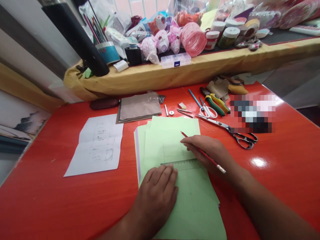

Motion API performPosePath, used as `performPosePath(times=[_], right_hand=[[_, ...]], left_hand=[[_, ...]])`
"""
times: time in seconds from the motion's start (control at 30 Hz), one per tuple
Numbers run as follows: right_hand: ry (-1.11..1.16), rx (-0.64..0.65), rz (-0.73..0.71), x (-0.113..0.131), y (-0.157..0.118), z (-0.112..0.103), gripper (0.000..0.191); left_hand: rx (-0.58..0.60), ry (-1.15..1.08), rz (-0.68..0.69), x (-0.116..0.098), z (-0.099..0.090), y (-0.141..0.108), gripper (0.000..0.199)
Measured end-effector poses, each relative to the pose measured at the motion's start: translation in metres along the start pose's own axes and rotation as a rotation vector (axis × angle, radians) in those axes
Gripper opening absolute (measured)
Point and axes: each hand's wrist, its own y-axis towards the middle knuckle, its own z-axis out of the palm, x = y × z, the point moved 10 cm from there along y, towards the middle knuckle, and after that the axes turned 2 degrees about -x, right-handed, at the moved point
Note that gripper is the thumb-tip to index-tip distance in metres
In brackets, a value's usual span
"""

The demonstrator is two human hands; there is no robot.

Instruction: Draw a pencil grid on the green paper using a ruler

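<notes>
- At the left of the red bench (45, 186), we see white paper sheets (98, 146) with pencil drawings. They lie well apart from the hands.
- Near the far edge of the bench, we find a dark pouch (103, 104) and, just beside it, a flat pack of brown paper (138, 108).
- Our left hand (156, 196) lies flat and open, with the fingers a little spread. It grasps nothing, but it presses down on the green paper (192, 206) and its fingertips (172, 171) touch the clear ruler (180, 164).
- The green paper is a stack near the middle of the bench, and its lower part goes past the near edge of the picture. Some sheets of other pale colours show under its left side.
- The clear ruler lies across the green paper, between our two hands.
- Our right hand (208, 155) is closed around a red pencil (205, 154) and rests on the right side of the green paper. The pencil tip points to the far left and stays above the sheet, just beyond the fingers.
- Toward the far right edge of the bench lie small white-handled scissors (207, 111), green and yellow pliers (215, 104), and large black-handled shears (241, 138).
- Beyond the bench, a long shelf with a yellow cloth edge (150, 78) carries a clear plastic box (175, 60) and jars (228, 37).
</notes>
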Motion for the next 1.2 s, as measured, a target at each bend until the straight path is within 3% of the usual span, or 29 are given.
performPosePath(times=[0.37, 0.5, 0.63, 0.7, 0.87, 1.2], right_hand=[[-0.201, 0.066, -0.081, 0.001, 0.002, 0.026, 0.009], [-0.251, -0.059, 0.062, -0.026, 0.007, 0.002, 0.014], [-0.126, -0.236, 0.236, -0.046, 0.005, -0.027, 0.018], [-0.061, -0.247, 0.263, -0.043, 0.003, -0.026, 0.02], [-0.004, -0.155, 0.149, -0.021, 0.004, -0.008, 0.018], [0.053, -0.193, 0.136, -0.029, 0.005, -0.009, 0.018]], left_hand=[[0.003, 0.0, 0.001, 0.002, 0.001, -0.001, 0.033], [-0.001, -0.026, -0.01, 0.002, 0.0, 0.001, 0.032], [-0.017, -0.046, -0.02, 0.003, -0.002, 0.0, 0.033], [-0.016, -0.057, -0.025, 0.004, -0.001, -0.001, 0.033], [-0.005, -0.025, -0.041, 0.01, 0.001, 0.0, 0.034], [0.11, 0.071, -0.037, 0.023, 0.018, 0.004, 0.042]])
